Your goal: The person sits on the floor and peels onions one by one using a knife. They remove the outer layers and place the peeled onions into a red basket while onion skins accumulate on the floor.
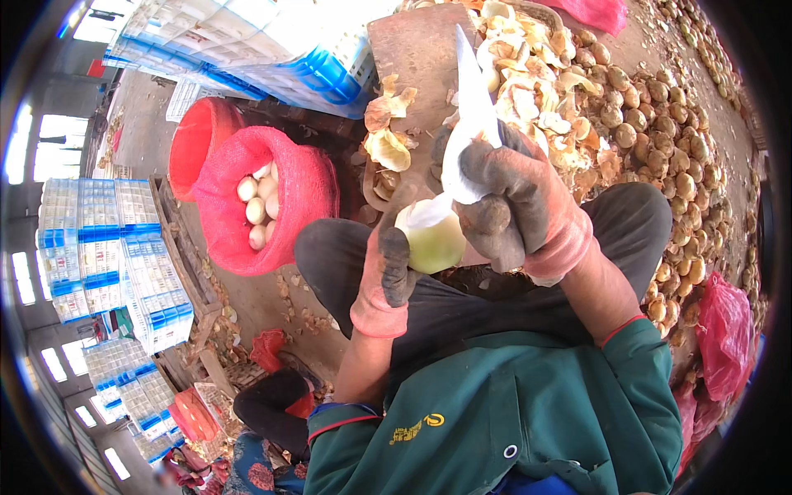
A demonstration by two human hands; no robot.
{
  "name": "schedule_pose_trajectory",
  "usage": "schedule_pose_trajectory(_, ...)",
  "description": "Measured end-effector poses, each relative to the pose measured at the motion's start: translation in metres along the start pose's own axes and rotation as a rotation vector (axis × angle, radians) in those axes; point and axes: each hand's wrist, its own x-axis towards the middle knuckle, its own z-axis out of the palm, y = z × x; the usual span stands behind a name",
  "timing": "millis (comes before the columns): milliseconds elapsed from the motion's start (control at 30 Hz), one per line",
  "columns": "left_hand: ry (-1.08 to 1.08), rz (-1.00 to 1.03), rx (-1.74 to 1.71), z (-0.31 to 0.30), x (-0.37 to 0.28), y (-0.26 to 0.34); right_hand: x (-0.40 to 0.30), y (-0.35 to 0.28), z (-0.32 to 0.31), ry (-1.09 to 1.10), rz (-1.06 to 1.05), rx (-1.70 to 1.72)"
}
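Note:
My left hand [393, 266], in a dirty pink and grey knit glove, holds a peeled pale green onion [437, 244] above my lap. Gloved the same way, my right hand [513, 198] is closed just right of the onion and holds a knife [471, 93] whose bright blade points up and away; the fingers hide its handle. A white layer or flap lies between the onion's top and the right fingers; whether it is peel or part of the tool, I cannot tell. Beyond the hands is a worn board [414, 55] with loose dry onion skins [390, 127].
A red mesh sack [309, 192] with peeled onions [255, 210] stands at the left, beside a red bucket [201, 145]. Stacked white and blue crates [297, 68] rise behind. Unpeeled onions [662, 136] are heaped at the right. Another person's leg [272, 402] shows at lower left.

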Motion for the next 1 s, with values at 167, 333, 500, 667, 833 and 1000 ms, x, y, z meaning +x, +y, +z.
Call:
schedule_pose_trajectory(167,-0.111,0.051,-0.090,-0.007,-0.001,-0.021,0.008,-0.005,-0.012,-0.087,-0.903,-0.935)
schedule_pose_trajectory(333,0.016,0.175,0.363,-0.033,-0.007,-0.014,0.032,-0.043,-0.003,0.331,-0.365,-0.731)
schedule_pose_trajectory(500,0.179,0.169,0.055,-0.063,-0.012,0.051,0.045,-0.042,-0.049,0.516,-0.383,-0.955)
schedule_pose_trajectory(667,0.640,0.386,0.342,-0.149,-0.001,0.107,-0.010,-0.054,-0.111,0.554,-0.443,-0.632)
schedule_pose_trajectory(833,0.810,0.377,0.964,-0.240,0.004,0.103,-0.103,-0.076,-0.197,0.689,-0.682,-0.311)
schedule_pose_trajectory(1000,0.740,0.314,0.874,-0.154,0.024,0.086,-0.203,-0.035,-0.272,1.160,-0.631,-0.286)
